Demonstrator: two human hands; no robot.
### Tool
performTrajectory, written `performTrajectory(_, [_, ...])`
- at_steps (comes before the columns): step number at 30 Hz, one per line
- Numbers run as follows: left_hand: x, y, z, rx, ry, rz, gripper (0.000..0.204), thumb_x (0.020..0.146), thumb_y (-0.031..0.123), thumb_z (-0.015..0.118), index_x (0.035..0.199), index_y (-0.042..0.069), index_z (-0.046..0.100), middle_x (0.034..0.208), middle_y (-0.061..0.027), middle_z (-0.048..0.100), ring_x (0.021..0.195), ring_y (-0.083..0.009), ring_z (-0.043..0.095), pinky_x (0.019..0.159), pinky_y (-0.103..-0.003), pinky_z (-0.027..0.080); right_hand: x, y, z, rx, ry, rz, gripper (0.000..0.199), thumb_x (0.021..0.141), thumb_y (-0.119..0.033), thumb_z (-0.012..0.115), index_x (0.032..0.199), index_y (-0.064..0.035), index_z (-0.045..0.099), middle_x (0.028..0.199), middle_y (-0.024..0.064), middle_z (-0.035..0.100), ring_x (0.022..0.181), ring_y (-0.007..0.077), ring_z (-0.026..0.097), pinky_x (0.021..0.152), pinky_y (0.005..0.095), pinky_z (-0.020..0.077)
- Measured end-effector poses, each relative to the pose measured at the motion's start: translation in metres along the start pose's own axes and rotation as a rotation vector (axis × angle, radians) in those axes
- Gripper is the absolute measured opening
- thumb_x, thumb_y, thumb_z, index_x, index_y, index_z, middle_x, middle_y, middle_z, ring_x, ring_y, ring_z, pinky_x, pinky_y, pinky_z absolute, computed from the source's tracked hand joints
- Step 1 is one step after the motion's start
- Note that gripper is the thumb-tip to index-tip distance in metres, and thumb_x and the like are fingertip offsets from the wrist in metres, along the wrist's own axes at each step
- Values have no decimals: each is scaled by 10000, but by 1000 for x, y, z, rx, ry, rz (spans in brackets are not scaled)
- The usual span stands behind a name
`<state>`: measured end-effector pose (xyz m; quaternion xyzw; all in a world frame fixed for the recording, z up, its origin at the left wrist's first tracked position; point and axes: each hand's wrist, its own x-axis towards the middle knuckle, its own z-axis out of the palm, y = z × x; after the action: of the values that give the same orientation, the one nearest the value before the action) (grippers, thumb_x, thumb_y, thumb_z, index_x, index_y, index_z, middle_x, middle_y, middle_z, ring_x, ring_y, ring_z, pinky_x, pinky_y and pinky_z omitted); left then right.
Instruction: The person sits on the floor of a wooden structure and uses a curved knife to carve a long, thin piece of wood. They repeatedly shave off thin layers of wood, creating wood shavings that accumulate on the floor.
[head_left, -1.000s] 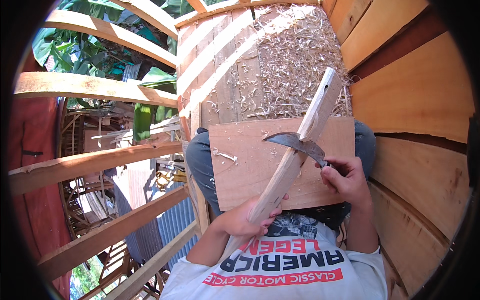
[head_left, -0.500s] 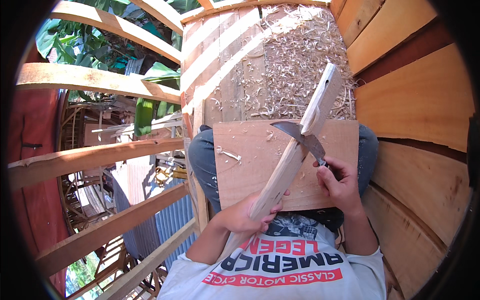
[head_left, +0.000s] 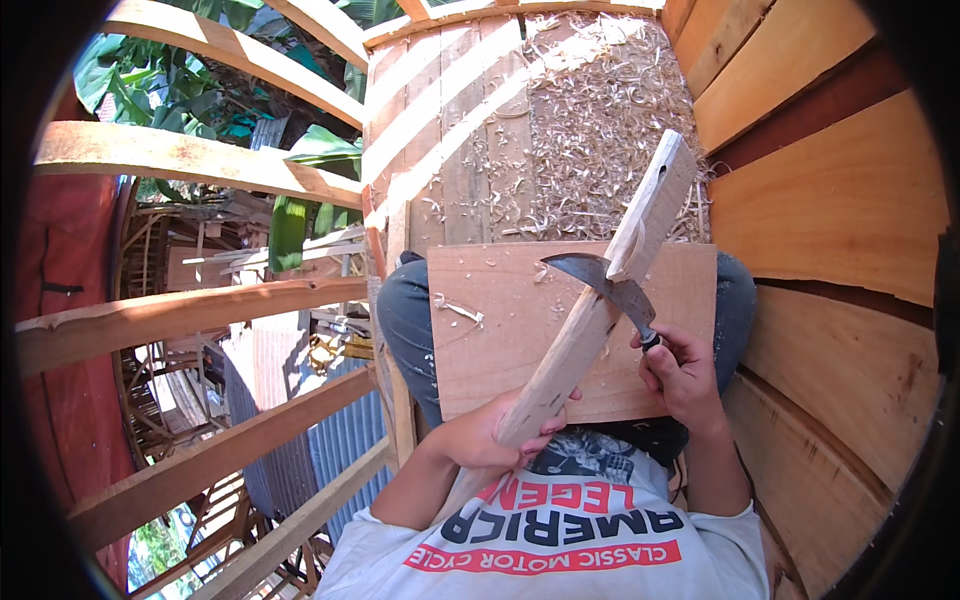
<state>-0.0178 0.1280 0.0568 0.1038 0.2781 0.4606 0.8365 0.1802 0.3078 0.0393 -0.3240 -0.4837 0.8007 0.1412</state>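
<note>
My left hand (head_left: 493, 436) is wrapped round the lower part of a long wooden strip (head_left: 568, 362), which slants up and away to the right with its low end against my shirt. A small dark hole shows near its far end. My right hand (head_left: 684, 374) is closed on the dark handle of a curved knife (head_left: 632, 302). The blade lies across the strip about midway, its hooked tip pointing left. At the blade a curl of shaved wood stands up from the strip. Under both is a flat wooden board (head_left: 480, 370) laid over my thighs.
Wood shavings (head_left: 620, 110) cover the plank floor (head_left: 420, 110) ahead, thickest at the right. A few lie on the board. Close on my right rises a plank wall (head_left: 830, 190). Wooden rails (head_left: 200, 310) run along my left, with leaves and corrugated sheets beyond.
My right hand and the knife handle have shifted slightly down and right, and the handle shows more. The blade still crosses the strip near the same place. The strip's far end has moved a little right.
</note>
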Motion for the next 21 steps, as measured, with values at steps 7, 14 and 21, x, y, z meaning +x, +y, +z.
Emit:
performTrajectory(7, [-1,-1,3,-34,13,-13,878,598,-64,519,1422,12,225,977,-13,402,761,-78,465,639,-225,436,-3,1,6,19,124,-50,206,954,-156,590,1059,20,576,611,-40,477,480,28,405,422,192,300])
performTrajectory(14, [1,-3,0,-15,-3,-8,876,616,-64,518,1432,40,217,986,-15,393,759,-79,452,623,-210,432,-8,-23,-4,12,-302,172,215,970,-168,542,1061,24,575,562,-10,475,419,33,392,373,200,299])
performTrajectory(21, [-2,-3,3,38,10,0,858,629,-53,516,1429,38,221,978,-16,394,757,-79,447,633,-209,426,-4,-28,-15,168,-116,189,203,926,-116,613,1067,29,627,615,-23,549,516,25,463,466,193,369])
